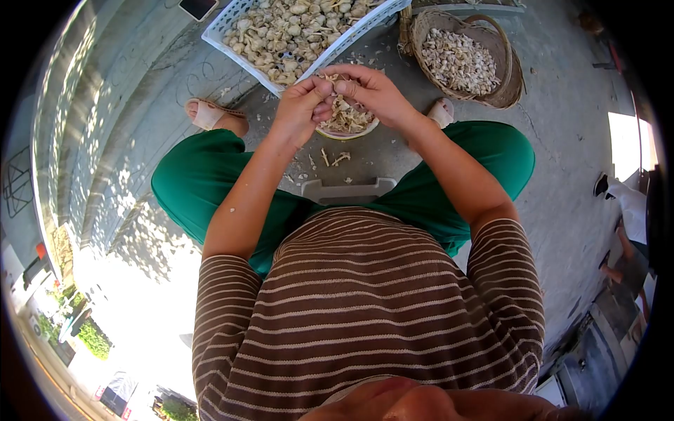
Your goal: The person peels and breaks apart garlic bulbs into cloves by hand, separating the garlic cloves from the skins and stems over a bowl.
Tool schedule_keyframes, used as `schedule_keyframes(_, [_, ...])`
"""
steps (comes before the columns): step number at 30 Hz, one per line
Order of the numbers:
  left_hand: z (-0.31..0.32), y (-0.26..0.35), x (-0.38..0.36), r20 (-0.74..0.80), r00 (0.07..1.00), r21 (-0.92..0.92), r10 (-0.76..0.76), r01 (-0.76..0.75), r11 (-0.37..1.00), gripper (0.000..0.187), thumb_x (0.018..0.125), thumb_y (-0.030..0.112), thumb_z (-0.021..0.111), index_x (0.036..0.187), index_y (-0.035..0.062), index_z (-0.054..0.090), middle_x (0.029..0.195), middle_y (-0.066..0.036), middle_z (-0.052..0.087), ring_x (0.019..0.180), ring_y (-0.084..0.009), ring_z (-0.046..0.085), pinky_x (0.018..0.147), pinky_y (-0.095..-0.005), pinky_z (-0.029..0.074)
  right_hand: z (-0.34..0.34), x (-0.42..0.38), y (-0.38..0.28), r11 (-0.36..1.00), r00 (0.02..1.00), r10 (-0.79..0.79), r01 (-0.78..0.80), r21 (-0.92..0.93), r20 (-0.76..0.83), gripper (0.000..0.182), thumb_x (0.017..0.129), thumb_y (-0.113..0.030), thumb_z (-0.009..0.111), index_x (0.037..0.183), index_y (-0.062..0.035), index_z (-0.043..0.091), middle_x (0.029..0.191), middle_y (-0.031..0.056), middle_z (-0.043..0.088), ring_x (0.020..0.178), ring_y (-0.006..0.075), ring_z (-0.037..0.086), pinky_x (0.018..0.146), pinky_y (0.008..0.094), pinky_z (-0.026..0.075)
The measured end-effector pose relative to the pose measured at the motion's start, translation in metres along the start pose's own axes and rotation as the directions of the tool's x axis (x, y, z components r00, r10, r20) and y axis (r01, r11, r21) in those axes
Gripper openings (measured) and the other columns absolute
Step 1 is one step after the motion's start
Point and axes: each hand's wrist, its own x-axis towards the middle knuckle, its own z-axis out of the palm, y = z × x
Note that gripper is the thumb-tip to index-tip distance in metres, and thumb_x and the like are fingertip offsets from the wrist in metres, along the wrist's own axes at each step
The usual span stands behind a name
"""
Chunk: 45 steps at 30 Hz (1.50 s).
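Observation:
My left hand and my right hand meet with fingers pinched together above a round bowl. Between the fingertips is a piece of garlic with pale, papery skin, mostly covered by the fingers. Dry garlic skins and stalks fill the bowl, which sits on the floor between my feet. Just beyond the hands stands a white plastic crate full of whole garlic bulbs. A wicker basket to the right holds loose garlic cloves.
Scraps of stalk litter the concrete floor. A grey plastic edge shows between my legs. At the top left lies a dark-screened phone. Other people's legs appear at the far right.

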Motion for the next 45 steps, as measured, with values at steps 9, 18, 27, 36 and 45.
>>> schedule_keyframes(9, [0.011, 0.0, 0.004, -0.051, 0.996, -0.149, -0.073, 0.064, 0.987, 0.018, 0.091, 0.009, 0.05, 0.106, 0.0003, 0.051, 0.093, -0.009, 0.054, 0.076, -0.0181, 0.052, 0.069, -0.0254, 0.043, -0.043, 0.013, 0.028, 0.895, 0.931, 0.208, -0.057, 0.442, -0.3, 0.011, 0.091, -0.015, 0.048, 0.094, -0.0048, 0.051, 0.077, 0.0066, 0.055, 0.059, 0.0149, 0.049, 0.041, 0.0226, 0.032])
schedule_keyframes(18, [0.006, -0.003, 0.003, -0.098, 0.995, 0.061, -0.011, 0.017, 0.998, 0.013, 0.091, 0.005, 0.047, 0.104, 0.0007, 0.049, 0.09, -0.013, 0.06, 0.071, -0.0173, 0.056, 0.062, -0.0243, 0.046, -0.151, 0.017, 0.035, 0.628, 0.715, 0.109, 0.489, 0.605, -0.691, 0.023, 0.094, -0.019, 0.046, 0.095, 0.0035, 0.045, 0.079, 0.0158, 0.051, 0.076, 0.0265, 0.058, 0.051, 0.0249, 0.045])
schedule_keyframes(27, [-0.001, -0.007, 0.006, -0.03, 0.999, 0.079, 0.024, -0.021, 0.997, 0.018, 0.093, 0.015, 0.05, 0.105, 0.0018, 0.052, 0.073, -0.006, 0.055, 0.051, -0.009, 0.04, 0.048, -0.0217, 0.033, -0.094, 0.005, 0.046, 0.912, 0.876, 0.231, -0.044, 0.408, -0.422, 0.02, 0.09, -0.018, 0.056, 0.099, -0.0002, 0.057, 0.085, 0.0046, 0.058, 0.075, 0.0153, 0.058, 0.059, 0.0233, 0.047])
schedule_keyframes(36, [0.011, 0.0, 0.001, -0.094, 0.996, -0.021, 0.003, -0.005, 1.0, 0.018, 0.094, 0.019, 0.049, 0.104, 0.0047, 0.05, 0.072, -0.004, 0.051, 0.055, -0.0099, 0.04, 0.052, -0.0239, 0.035, -0.012, 0.008, 0.006, 0.785, 0.963, -0.263, 0.246, -0.569, 0.054, 0.023, 0.082, -0.012, 0.066, 0.103, -0.0033, 0.062, 0.076, 0.0007, 0.059, 0.064, 0.0046, 0.052, 0.056, 0.02, 0.043])
schedule_keyframes(45, [0.012, -0.005, 0.006, -0.042, 0.952, 0.497, 0.304, -0.244, 0.833, 0.013, 0.084, 0.01, 0.063, 0.093, 0.0033, 0.056, 0.074, 0.001, 0.055, 0.063, -0.0058, 0.046, 0.058, -0.0205, 0.037, -0.007, 0.002, 0.007, 0.982, 0.998, 0.001, -0.014, -0.189, -0.067, 0.016, 0.092, -0.01, 0.051, 0.106, -0.0009, 0.05, 0.073, 0.0017, 0.057, 0.053, 0.0052, 0.053, 0.042, 0.0181, 0.04])
